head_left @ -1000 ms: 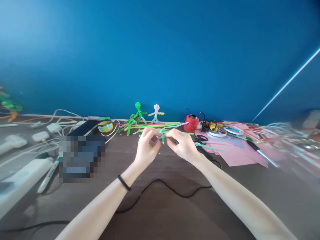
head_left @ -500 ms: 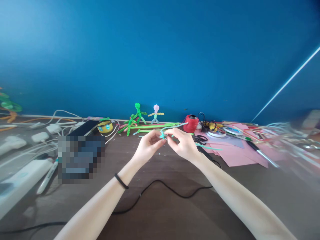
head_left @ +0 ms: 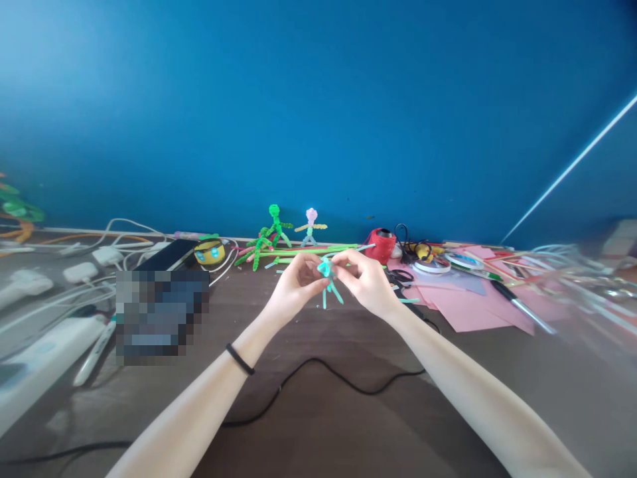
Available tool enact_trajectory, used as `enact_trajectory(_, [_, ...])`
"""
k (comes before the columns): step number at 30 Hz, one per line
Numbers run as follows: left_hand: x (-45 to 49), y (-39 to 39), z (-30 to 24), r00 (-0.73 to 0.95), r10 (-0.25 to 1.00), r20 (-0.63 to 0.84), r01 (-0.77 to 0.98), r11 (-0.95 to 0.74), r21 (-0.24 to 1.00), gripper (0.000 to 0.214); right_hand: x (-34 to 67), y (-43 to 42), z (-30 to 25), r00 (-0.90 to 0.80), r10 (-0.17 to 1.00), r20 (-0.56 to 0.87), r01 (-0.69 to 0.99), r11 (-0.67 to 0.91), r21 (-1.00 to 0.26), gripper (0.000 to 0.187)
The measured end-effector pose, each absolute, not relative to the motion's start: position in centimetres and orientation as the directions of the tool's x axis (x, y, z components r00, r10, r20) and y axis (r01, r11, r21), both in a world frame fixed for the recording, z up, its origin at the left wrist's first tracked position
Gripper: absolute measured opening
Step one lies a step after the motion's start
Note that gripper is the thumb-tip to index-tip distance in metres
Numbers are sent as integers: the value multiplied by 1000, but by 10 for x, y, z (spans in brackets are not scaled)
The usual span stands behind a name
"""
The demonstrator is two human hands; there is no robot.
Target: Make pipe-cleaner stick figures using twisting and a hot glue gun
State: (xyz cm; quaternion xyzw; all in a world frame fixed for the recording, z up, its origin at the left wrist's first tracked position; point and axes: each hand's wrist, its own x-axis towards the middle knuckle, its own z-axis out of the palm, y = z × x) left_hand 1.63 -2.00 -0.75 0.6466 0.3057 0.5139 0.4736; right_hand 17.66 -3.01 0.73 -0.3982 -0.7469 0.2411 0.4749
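Observation:
My left hand [head_left: 294, 287] and my right hand [head_left: 365, 280] meet above the brown table [head_left: 318, 411], both pinching a small teal pipe-cleaner piece [head_left: 327, 273]. Two short teal ends hang down from the pinch, between the hands. A black band sits on my left wrist. Behind the hands lie several loose green pipe cleaners [head_left: 303, 251]. Against the blue wall stand a green pipe-cleaner figure [head_left: 273, 227] and a pale pink and blue pipe-cleaner figure [head_left: 310, 226].
A red spool [head_left: 381, 244], black scissors [head_left: 399, 276], tape rolls [head_left: 430, 265] and pink paper [head_left: 472, 307] lie to the right. A yellow toy [head_left: 210, 251], white chargers and cables [head_left: 79, 271] crowd the left. A black cord [head_left: 343, 380] crosses the table under my arms.
The teal piece has been turned between my fingers: its loose ends, which stuck out sideways, now hang downward. Both hands have shifted slightly up and stay together.

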Motion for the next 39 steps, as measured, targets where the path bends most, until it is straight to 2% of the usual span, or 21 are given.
enact_trajectory(3, [18,-19,-10,220,912,345,-61,-340,938,25,176,-29,8,-219,848,482,301,529,-793,12])
enact_trajectory(8, [20,-19,-12,176,933,313,89,-332,939,19,175,-27,7,-212,878,429,254,474,-843,16])
enact_trajectory(14, [24,-27,-6,202,948,247,-31,-246,969,20,175,-27,10,-194,910,366,221,404,-888,22])
enact_trajectory(20, [24,-29,-3,123,973,195,-67,-188,980,21,175,-29,12,-225,903,366,201,411,-889,20])
enact_trajectory(26, [24,-26,-6,105,971,213,-45,-210,977,19,176,-26,9,-263,907,331,236,393,-889,18])
enact_trajectory(31, [24,-28,-7,103,956,276,154,-290,945,17,177,-25,9,-257,908,331,268,396,-878,18])
enact_trajectory(35, [25,-31,-7,83,927,366,410,-366,835,16,175,-29,11,-261,905,335,306,407,-861,17])
enact_trajectory(39, [27,-32,-6,82,905,418,524,-396,754,18,174,-32,12,-258,898,357,316,427,-847,17])
